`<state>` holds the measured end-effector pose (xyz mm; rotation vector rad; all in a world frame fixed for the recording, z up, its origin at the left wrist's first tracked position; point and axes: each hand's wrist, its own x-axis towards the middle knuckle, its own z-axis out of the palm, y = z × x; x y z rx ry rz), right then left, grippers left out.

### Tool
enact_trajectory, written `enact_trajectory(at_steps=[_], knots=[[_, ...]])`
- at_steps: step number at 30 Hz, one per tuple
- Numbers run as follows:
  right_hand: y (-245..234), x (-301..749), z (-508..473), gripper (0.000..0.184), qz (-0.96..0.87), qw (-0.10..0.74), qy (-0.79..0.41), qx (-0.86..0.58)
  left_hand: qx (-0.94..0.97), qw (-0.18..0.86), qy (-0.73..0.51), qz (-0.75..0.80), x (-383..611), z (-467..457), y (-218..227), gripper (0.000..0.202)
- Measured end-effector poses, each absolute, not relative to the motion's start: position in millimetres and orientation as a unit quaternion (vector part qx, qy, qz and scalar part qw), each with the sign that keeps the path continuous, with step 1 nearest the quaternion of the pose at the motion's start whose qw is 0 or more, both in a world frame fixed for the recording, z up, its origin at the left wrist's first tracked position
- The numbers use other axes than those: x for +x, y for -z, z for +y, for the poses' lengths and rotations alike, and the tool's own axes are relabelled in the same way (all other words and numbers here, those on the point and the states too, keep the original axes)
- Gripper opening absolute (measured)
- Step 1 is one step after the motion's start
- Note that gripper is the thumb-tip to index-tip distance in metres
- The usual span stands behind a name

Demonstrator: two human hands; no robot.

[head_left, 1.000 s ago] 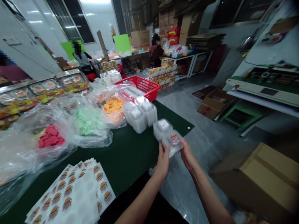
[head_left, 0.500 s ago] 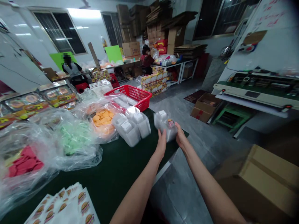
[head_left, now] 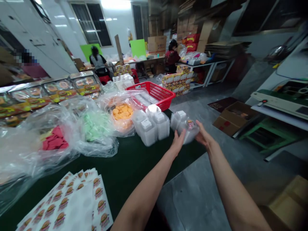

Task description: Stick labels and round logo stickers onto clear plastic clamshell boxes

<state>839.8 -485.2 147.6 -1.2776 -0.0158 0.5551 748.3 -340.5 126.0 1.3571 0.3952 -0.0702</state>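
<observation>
At the right end of the dark green table, my left hand (head_left: pixel 178 141) and my right hand (head_left: pixel 203 134) press on opposite sides of a clear plastic container (head_left: pixel 189 131) with a burger sticker on top. Motion blurs it slightly, and whether it is one container or a stack I cannot tell. Just behind it stands another stack of clear containers (head_left: pixel 177 119), touching or nearly so. To the left are more stacked clear containers (head_left: pixel 149 133). Sheets of burger stickers (head_left: pixel 64 205) lie at the near left of the table.
A red plastic basket (head_left: pixel 166 102) stands behind the stacks. Open plastic bags hold orange discs (head_left: pixel 122 111), green pieces (head_left: pixel 95 125) and red pieces (head_left: pixel 55 139). Packed trays line the far left edge. Cardboard boxes (head_left: pixel 234 117) sit on the floor at right. Other people sit farther back.
My view has turned left, so the scene sits farther right. Both hands stay on the sticker-topped container, which remains beside the stack at the table's end.
</observation>
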Motion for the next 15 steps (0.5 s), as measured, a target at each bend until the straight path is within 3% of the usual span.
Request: enact_trajectory(at_steps=[6,15], knots=[[-151,829,-481,0.047,0.014,0.768,-0.236,-0.595,0.632,0.750,0.037,0.192,742,-343,-131,0.111],[-134,827,-483,0.050,-0.005,0.759,-0.233,-0.608,0.633,0.753,0.022,0.176,729,-338,-127,0.105]])
